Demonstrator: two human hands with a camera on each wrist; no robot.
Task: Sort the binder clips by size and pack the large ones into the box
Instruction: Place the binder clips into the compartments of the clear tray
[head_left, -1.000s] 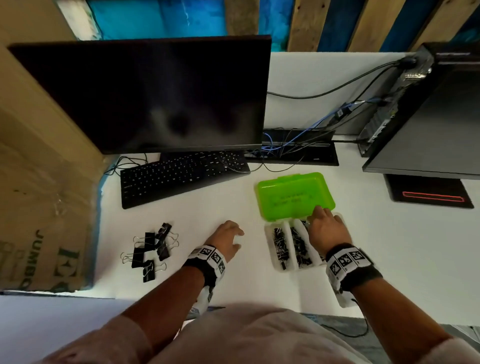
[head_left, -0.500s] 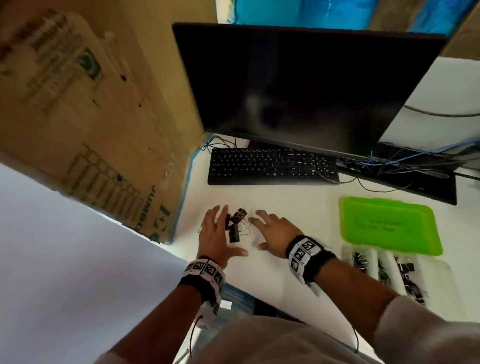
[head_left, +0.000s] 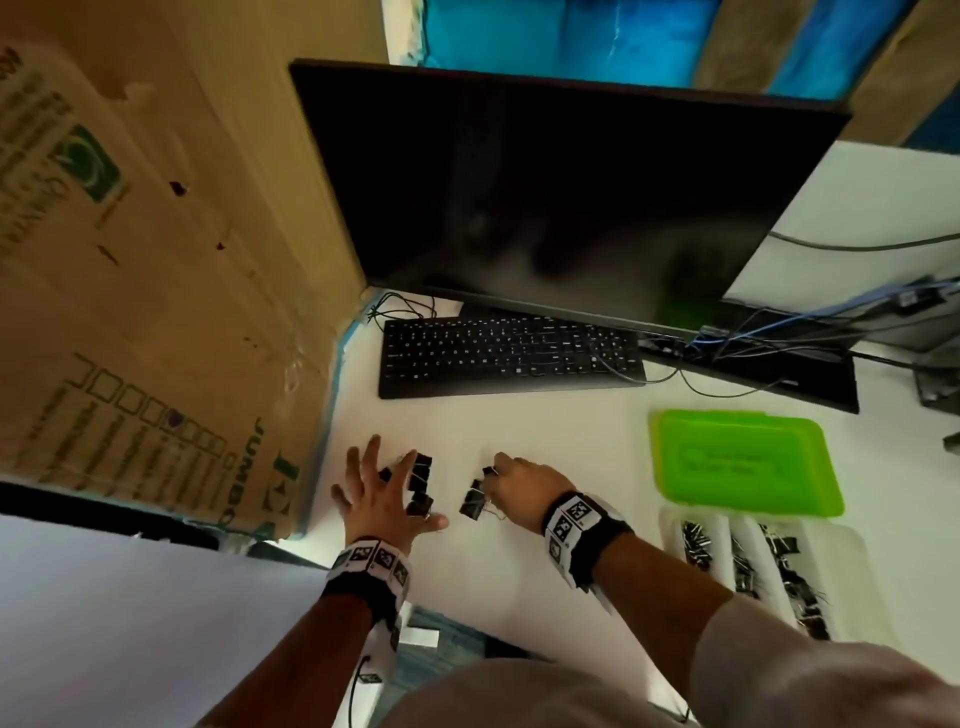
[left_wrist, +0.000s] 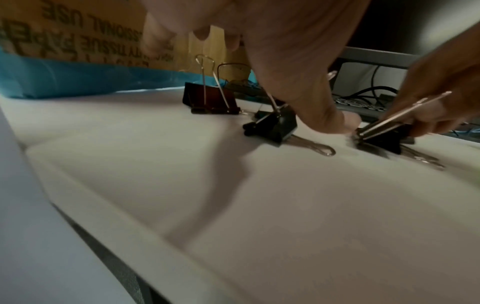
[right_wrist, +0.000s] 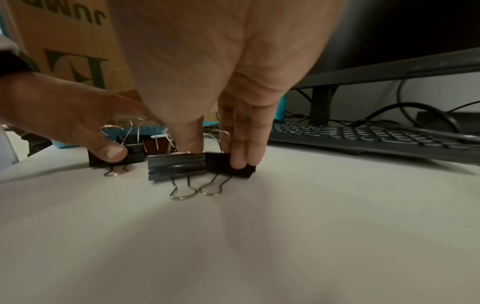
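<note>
A: We log the left hand (head_left: 383, 498) first. It lies palm down on the white desk (head_left: 519, 566) with fingers straight and fanned over a group of large black binder clips (head_left: 420, 486). In the left wrist view its thumb (left_wrist: 330, 117) comes down to the desk just beside one clip (left_wrist: 272, 125). Nothing is clasped.

B: Agreed. The right hand (head_left: 522, 492) sits near it, wrist raised. In the right wrist view its thumb tip presses on one clip body (right_wrist: 176, 166) and two straight fingertips (right_wrist: 244, 158) press on the clip beside it (right_wrist: 230, 164); those two clips touch. Whether it pinches them or only presses, we cannot tell.

A: Clip positions: both groups lie on the desk in front of the keyboard (head_left: 511, 356). The green-lidded box (head_left: 748, 462) stands well apart, on the right, lid open, with smaller clips in its clear compartments (head_left: 769, 571).

B: Readable writing: the cardboard carton (head_left: 156, 312) on the left shows "JUMBO" in the head view. The left wrist view shows, upside down, "TISSUE PAPER" and "USE". The lettering on the green lid is too blurred to read.

A: Wristbands (head_left: 574, 522) on both wrists carry black-and-white square markers.
</note>
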